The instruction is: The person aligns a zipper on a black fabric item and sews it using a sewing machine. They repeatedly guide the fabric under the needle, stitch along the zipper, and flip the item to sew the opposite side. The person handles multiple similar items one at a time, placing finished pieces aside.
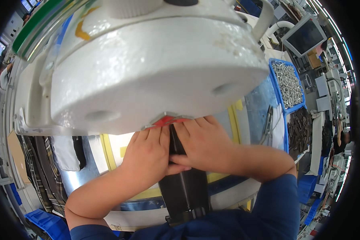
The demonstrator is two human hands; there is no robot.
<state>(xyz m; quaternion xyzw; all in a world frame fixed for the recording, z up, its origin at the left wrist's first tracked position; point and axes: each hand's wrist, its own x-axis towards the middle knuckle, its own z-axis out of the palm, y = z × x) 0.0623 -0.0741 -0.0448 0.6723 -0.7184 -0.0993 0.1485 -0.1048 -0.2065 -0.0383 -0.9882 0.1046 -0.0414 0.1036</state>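
A black strip of cloth with a zipper runs from my lap up between my hands and beneath the white sewing machine head. My left hand holds its left edge, fingers bent close together. My right hand is closed on the other side of the cloth, its thumb reaching across toward the left hand's thumb. A red part with a pale guard shows under the machine head, just beyond my fingers. My fingertips are partly hidden there, and the needle cannot be seen.
On the right, a blue tray holds small silver metal pieces, and dark strips lie in front. Metal snips lie nearby. Plaid and dark garments hang at left, above a blue bin. A monitor stands behind.
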